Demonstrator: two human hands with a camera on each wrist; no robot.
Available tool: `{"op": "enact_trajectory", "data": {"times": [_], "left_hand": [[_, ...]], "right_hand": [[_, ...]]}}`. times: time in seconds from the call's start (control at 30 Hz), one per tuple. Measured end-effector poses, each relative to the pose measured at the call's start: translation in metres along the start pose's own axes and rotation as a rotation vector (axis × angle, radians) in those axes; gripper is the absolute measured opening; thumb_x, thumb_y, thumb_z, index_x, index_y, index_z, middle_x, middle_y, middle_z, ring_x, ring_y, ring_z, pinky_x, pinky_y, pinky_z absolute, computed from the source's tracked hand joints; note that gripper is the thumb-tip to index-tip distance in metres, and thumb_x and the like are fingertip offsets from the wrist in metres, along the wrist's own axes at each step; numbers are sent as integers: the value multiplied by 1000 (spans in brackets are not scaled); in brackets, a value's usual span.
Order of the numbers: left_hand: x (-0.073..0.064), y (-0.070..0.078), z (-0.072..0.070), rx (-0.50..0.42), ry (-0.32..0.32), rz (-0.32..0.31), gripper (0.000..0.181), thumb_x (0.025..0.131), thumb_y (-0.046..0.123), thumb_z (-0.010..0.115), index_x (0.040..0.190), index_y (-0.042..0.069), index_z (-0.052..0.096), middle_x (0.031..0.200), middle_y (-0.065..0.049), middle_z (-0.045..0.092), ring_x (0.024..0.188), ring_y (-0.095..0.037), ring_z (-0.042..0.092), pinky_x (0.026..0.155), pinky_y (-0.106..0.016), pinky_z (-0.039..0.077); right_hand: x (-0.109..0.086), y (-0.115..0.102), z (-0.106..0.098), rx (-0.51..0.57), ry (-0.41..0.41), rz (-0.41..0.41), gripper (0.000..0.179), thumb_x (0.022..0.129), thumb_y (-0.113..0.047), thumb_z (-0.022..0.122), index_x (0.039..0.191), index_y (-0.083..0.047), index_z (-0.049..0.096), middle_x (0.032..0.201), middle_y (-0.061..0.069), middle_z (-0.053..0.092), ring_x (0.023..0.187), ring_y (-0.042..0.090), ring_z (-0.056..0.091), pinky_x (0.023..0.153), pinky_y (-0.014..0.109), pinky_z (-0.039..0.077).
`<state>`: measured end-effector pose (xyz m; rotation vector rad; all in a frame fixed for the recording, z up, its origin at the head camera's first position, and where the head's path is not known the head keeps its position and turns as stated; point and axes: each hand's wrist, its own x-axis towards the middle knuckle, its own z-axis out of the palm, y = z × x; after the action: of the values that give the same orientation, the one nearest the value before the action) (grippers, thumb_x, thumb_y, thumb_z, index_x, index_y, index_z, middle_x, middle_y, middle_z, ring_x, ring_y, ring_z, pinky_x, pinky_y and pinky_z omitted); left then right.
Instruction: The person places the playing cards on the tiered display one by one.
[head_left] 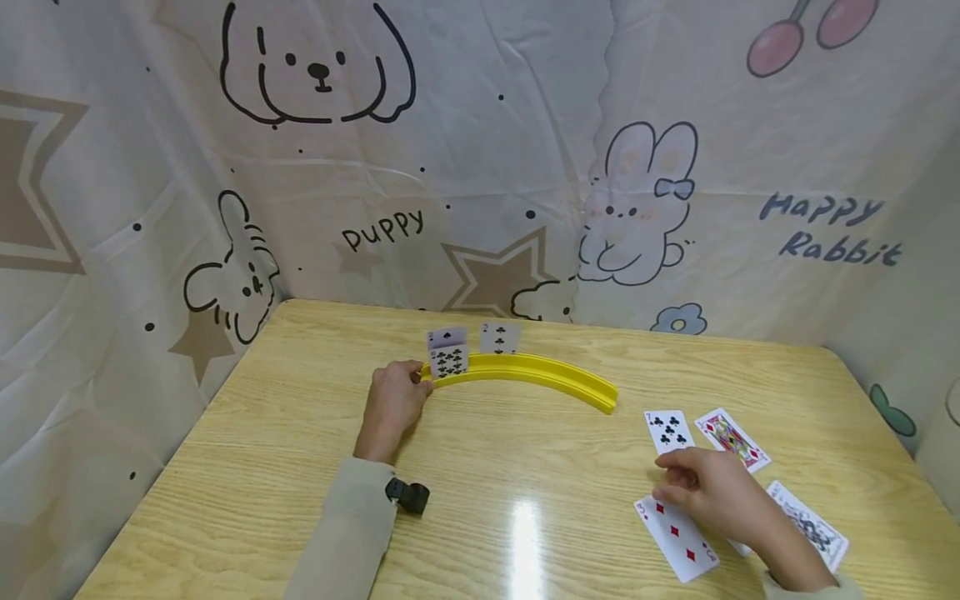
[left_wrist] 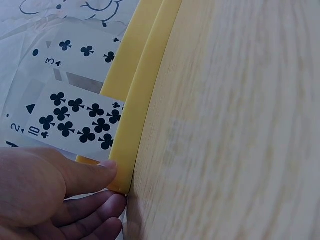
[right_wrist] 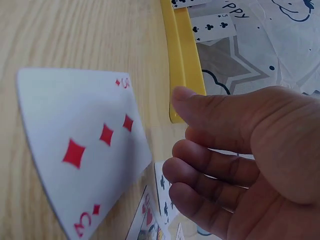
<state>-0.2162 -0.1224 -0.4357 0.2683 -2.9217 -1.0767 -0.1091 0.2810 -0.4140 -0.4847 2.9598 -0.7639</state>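
Yellow, curved and grooved, a card rack point(head_left: 551, 379) is being pinched at its left end by the left hand point(head_left: 393, 400) on the pale wood-grain desk point(head_left: 487, 467). Upright in it, a white ten-of-clubs card point(head_left: 450, 362) is being supported nearest that hand — a white black-suited two point(head_left: 447, 336) is being partly covered behind it — and a white three-of-clubs card point(head_left: 500, 337) is being supported farther right. The right hand point(head_left: 712, 492) is being held, fingers loosely curled around nothing, among a white three-of-diamonds card point(head_left: 681, 542), a white clubs card point(head_left: 667, 429), a colourful diamonds face card point(head_left: 731, 436) and a black-and-white patterned card point(head_left: 816, 525).
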Motion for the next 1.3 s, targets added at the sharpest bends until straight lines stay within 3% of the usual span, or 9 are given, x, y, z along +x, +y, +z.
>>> {"op": "enact_trajectory", "data": {"times": [0.3,0.63,1.0,1.3], "left_hand": [[0,0,0,-2,-1,-4,42,94,17,73,131,0,65,110,-14,69,102,-27,62,87,-42,52],[-1,-1,-1,13,14,37,41,93,15,74,129,-1,66,107,-14,70,100,-28,64,84,-42,52],[-2,-2,-1,1,16,15,41,93,16,74,130,0,66,110,-15,70,103,-28,63,87,-43,52],[-1,-1,1,5,10,20,40,93,16,73,129,0,66,107,-13,68,96,-26,62,82,-41,52]], "right_hand": [[-10,9,1,-5,-32,8,36,75,-17,88,104,0,75,75,-12,57,67,2,48,59,25,45],[-15,14,5,9,-56,40,41,73,-19,90,106,1,74,78,-9,58,68,3,48,59,24,45],[-13,14,7,12,-86,33,44,74,-19,89,109,3,73,75,-8,49,65,2,41,57,24,38],[-18,14,13,-49,-34,4,34,72,-15,89,101,-3,75,73,-10,47,65,1,42,57,24,39]]}}
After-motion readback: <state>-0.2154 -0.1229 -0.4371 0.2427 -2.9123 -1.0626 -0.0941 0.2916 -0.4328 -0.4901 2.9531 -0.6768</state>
